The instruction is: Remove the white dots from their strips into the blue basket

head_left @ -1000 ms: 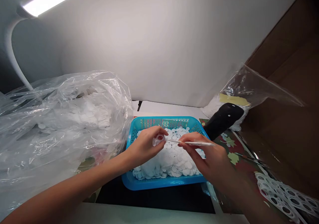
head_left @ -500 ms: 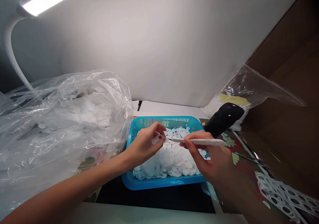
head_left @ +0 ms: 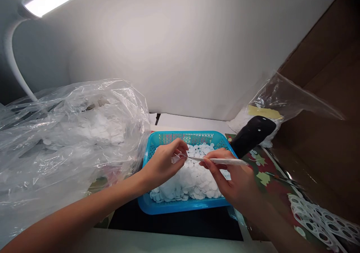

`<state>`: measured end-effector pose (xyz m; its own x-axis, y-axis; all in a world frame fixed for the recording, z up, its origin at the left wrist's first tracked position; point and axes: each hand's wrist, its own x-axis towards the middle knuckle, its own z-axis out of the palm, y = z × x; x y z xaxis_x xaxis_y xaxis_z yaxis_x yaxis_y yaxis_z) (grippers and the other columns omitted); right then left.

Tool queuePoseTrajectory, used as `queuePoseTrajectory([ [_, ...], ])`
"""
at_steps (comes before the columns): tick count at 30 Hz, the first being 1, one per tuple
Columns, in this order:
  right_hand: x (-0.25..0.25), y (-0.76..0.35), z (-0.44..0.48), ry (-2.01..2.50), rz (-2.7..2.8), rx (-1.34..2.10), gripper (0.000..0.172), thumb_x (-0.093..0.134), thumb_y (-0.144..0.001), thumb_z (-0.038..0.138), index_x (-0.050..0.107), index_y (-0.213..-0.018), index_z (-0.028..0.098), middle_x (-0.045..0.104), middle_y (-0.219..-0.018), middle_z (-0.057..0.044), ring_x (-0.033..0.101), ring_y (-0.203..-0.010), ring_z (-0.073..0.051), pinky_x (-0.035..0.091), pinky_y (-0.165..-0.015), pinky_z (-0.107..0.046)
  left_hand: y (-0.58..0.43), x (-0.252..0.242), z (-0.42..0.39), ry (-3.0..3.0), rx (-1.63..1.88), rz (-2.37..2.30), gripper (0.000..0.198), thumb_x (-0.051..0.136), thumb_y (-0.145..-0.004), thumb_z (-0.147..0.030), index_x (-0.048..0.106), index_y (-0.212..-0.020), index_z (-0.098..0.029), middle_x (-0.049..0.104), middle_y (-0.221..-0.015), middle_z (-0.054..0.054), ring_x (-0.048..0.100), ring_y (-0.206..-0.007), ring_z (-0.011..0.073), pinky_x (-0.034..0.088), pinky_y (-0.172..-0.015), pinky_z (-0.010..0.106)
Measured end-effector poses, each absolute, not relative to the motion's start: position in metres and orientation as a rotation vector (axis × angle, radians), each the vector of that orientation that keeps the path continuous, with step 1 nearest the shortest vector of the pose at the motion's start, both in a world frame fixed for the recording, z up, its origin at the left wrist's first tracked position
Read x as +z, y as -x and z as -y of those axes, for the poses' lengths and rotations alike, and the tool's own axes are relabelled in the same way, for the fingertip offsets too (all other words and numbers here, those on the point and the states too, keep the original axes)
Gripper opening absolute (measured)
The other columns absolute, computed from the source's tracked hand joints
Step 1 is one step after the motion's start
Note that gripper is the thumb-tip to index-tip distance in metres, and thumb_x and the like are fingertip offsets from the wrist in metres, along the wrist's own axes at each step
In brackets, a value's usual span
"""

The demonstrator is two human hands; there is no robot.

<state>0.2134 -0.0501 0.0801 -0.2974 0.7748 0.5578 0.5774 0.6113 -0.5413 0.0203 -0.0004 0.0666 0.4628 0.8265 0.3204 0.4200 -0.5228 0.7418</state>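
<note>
Now the right hand has eased closer, pinching a slim white stick whose tip meets a small clear piece, perhaps a plastic cap, held in the curled fingers of the left hand, just above white discs heaped in a blue plastic basket.

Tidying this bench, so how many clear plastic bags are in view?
2: a large clear plastic bag left of the blue basket, and a smaller clear bag at back right. More could be hidden.
</note>
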Motion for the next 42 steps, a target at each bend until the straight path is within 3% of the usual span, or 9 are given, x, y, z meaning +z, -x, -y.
queuePoseTrajectory([
  [9, 0.071, -0.212, 0.045, 1.065, 2.061, 0.367, 0.01, 0.041, -0.093, 0.019, 0.05, -0.096, 0.022, 0.058, -0.088, -0.004, 0.059, -0.074, -0.015, 0.051, -0.063, -0.028, -0.02, 0.059, 0.003, -2.38, 0.839, -1.084, 0.015, 0.043, -0.082, -0.007, 0.05, -0.085, -0.02, 0.06, -0.074, -0.002, 0.056, -0.066, 0.0118, 0.041, -0.059, 0.022],
  [23, 0.067, -0.205, 0.045, 1.099, 2.099, 0.278, 0.011, 0.038, -0.094, 0.019, 0.049, -0.092, 0.021, 0.057, -0.083, -0.003, 0.058, -0.07, -0.014, 0.051, -0.064, -0.027, -0.021, 0.064, 0.005, -2.375, 0.821, -1.106, 0.011, 0.044, -0.082, -0.01, 0.048, -0.082, -0.02, 0.061, -0.072, -0.002, 0.057, -0.063, 0.0119, 0.04, -0.055, 0.022],
  [29, 0.08, -0.213, 0.048, 1.075, 1.924, 0.367, 0.007, 0.045, -0.091, 0.02, 0.052, -0.092, 0.021, 0.058, -0.088, -0.003, 0.062, -0.075, -0.014, 0.054, -0.065, -0.025, -0.021, 0.063, 0.004, -2.34, 0.908, -1.123, 0.01, 0.048, -0.081, -0.011, 0.045, -0.082, -0.02, 0.061, -0.077, -0.001, 0.059, -0.07, 0.013, 0.044, -0.061, 0.024],
  [33, 0.097, -0.224, 0.048, 1.222, 1.725, 0.341, 0.008, 0.048, -0.09, 0.027, 0.052, -0.091, 0.02, 0.056, -0.09, -0.002, 0.061, -0.067, -0.012, 0.053, -0.059, -0.024, -0.021, 0.06, 0.001, -2.307, 0.897, -1.121, 0.014, 0.049, -0.08, -0.012, 0.045, -0.089, -0.021, 0.061, -0.086, 0.001, 0.061, -0.075, 0.0141, 0.046, -0.066, 0.026],
  [39, 0.108, -0.236, 0.04, 1.425, 1.859, 0.521, 0.024, 0.034, -0.096, 0.034, 0.044, -0.079, 0.021, 0.05, -0.059, 0.004, 0.044, -0.046, -0.009, 0.038, -0.044, -0.021, -0.02, 0.063, -0.001, -2.157, 0.856, -1.061, 0.02, 0.052, -0.078, -0.012, 0.046, -0.095, -0.021, 0.064, -0.092, 0.002, 0.062, -0.082, 0.0144, 0.048, -0.072, 0.028],
  [42, 0.114, -0.231, 0.051, 1.308, 2.151, 0.671, 0.026, 0.033, -0.096, 0.034, 0.046, -0.077, 0.022, 0.049, -0.056, 0.006, 0.043, -0.045, -0.009, 0.034, -0.042, -0.021, -0.019, 0.064, -0.002, -2.041, 0.814, -1.047, 0.022, 0.054, -0.079, -0.017, 0.047, -0.099, -0.02, 0.066, -0.086, 0.002, 0.062, -0.081, 0.0157, 0.049, -0.073, 0.03],
])
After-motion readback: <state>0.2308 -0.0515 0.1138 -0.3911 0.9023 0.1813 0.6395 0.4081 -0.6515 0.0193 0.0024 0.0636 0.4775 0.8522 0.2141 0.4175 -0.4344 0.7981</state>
